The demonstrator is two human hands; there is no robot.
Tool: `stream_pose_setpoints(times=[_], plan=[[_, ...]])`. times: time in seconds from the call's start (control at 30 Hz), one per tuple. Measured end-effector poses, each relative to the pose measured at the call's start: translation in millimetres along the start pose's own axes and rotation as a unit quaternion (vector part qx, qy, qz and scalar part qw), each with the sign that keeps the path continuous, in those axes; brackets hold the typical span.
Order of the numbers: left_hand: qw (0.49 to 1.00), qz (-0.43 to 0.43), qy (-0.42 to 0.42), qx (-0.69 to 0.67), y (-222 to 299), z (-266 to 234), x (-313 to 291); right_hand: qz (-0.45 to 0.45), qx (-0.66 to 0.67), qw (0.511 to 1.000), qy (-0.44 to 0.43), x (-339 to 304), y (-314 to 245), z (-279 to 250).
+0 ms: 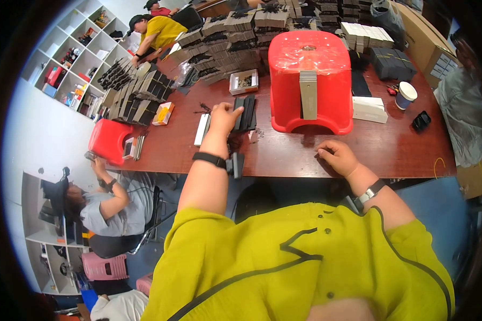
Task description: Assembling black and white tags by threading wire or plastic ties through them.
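My left hand (pixel 225 117) reaches over the table to a small stack of narrow black strips (pixel 245 113), its fingertips closed at the left edge of one. A long white piece (pixel 202 129) lies beside that wrist. Near the table's front edge rests my right hand (pixel 338 157), fingers curled in; what they hold, if anything, is too small to make out. Between and beyond my hands stands a red plastic stool (pixel 310 53). Against its front side leans an upright stack of narrow grey-beige cards (pixel 308 96).
Tall piles of grey cards with black cords (pixel 241 24) line the back. At right are a white box (pixel 369 109), a paper cup (pixel 406 95) and a black case (pixel 421 121). A small tray (pixel 244 82) holds little parts. Co-workers (pixel 163 33) sit to the left.
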State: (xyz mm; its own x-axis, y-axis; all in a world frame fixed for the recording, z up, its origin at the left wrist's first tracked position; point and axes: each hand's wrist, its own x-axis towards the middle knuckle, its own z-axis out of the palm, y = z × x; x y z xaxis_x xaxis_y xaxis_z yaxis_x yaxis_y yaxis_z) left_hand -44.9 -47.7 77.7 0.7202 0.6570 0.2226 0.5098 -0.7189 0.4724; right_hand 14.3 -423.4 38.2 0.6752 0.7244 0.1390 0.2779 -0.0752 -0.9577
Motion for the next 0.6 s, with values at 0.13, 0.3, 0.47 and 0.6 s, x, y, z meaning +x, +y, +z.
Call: stream_pose_setpoints(times=[0.13, 0.3, 0.47, 0.6], plan=[[0.982, -0.01, -0.132, -0.133, -33.6, -17.7, -42.7, 0.005, -0.002, 1.0, 0.002, -3.8, 1.4, -6.7], [0.991, 0.13, 0.018, 0.006, -56.1, -18.2, -80.7, 0.014, 0.021, 1.0, -0.015, 0.2, -2.9, -2.3], [0.986, 0.145, -0.04, 0.076, -50.4, -22.7, -66.2, -0.028, -0.051, 0.998, 0.01, -1.5, 1.0, 0.4], [0.987, 0.053, -0.063, -0.136, -43.3, -43.9, -56.8, -0.016, -0.038, 0.999, 0.015, -3.3, 7.7, 1.1]])
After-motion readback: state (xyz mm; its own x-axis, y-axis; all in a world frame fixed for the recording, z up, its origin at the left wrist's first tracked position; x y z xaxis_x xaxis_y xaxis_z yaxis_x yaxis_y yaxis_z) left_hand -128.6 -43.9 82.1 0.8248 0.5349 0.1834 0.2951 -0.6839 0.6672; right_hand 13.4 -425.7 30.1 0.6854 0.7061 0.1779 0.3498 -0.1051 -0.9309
